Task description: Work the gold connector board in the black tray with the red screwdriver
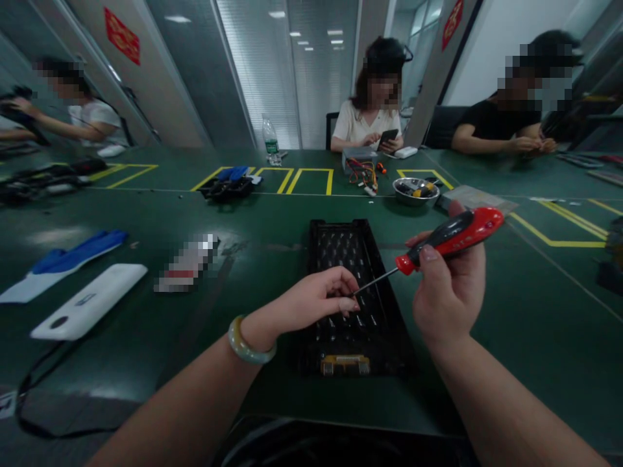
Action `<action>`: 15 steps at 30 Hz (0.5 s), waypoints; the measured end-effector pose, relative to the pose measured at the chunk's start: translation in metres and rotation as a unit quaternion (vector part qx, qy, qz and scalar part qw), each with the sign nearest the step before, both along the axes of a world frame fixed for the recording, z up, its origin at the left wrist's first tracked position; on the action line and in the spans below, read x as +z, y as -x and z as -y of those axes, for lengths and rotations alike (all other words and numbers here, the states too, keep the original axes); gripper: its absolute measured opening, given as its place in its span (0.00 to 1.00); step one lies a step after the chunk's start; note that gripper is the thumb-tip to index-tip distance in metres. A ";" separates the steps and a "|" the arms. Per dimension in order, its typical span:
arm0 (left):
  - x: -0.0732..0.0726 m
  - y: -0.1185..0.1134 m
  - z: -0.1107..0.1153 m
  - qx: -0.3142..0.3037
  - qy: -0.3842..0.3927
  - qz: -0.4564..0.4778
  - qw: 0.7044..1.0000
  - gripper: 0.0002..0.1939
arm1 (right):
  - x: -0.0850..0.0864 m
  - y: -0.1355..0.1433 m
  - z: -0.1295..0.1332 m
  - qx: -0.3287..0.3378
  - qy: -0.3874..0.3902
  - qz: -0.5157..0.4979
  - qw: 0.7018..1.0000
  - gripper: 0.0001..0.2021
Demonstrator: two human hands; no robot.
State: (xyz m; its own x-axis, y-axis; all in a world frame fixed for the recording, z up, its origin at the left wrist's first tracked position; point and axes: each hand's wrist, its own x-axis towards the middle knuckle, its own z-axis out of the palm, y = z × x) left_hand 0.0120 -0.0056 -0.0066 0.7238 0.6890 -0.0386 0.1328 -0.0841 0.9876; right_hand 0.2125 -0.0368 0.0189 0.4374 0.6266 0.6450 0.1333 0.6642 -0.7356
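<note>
My right hand is closed around the red and black handle of a screwdriver, its shaft slanting down to the left. At the shaft's tip, the thumb and fingers of my left hand are pinched together; whether a small part sits between them is too small to make out. Below both hands a black open casing lies on the table, its floor patterned with bright slots. A small yellowish circuit board with metal connectors sits at its near end.
On the green table, a white power bank and a blue and white glove lie left. Farther back stand a metal bowl, a box with coloured wires, a black tray and a bottle. Several people sit beyond.
</note>
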 end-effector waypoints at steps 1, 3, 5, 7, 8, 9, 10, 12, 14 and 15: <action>0.000 0.000 0.000 -0.002 0.004 0.007 1.000 0.15 | 0.000 0.000 0.000 0.003 0.000 -0.006 1.000 0.26; 0.002 0.000 0.001 -0.012 0.009 0.021 1.000 0.16 | 0.001 -0.001 0.001 0.006 -0.003 -0.013 1.000 0.26; 0.003 0.001 0.001 -0.024 0.012 0.034 0.999 0.17 | 0.002 -0.001 0.001 0.004 -0.007 -0.016 1.000 0.26; 0.004 0.002 0.002 -0.032 0.016 0.043 0.998 0.17 | 0.004 -0.002 0.002 -0.002 -0.006 -0.020 1.000 0.25; 0.004 0.002 0.002 -0.033 0.020 0.047 0.998 0.16 | 0.005 -0.002 0.002 -0.004 -0.005 -0.023 1.000 0.25; 0.004 0.002 0.002 -0.030 0.025 0.050 0.998 0.15 | 0.005 -0.002 0.003 -0.006 -0.005 -0.025 1.000 0.26; 0.004 0.001 0.001 -0.024 0.030 0.053 0.998 0.14 | 0.006 -0.003 0.003 -0.007 -0.006 -0.025 1.000 0.26; 0.002 0.000 0.001 -0.009 0.038 0.062 0.997 0.12 | 0.005 -0.003 0.002 -0.006 -0.012 -0.023 1.000 0.26; 0.000 -0.002 0.000 0.003 0.044 0.070 0.997 0.11 | 0.004 -0.004 0.000 -0.003 -0.026 -0.019 0.999 0.26; -0.001 -0.002 0.000 0.009 0.046 0.071 0.996 0.11 | 0.003 -0.005 -0.001 -0.002 -0.036 -0.017 0.999 0.26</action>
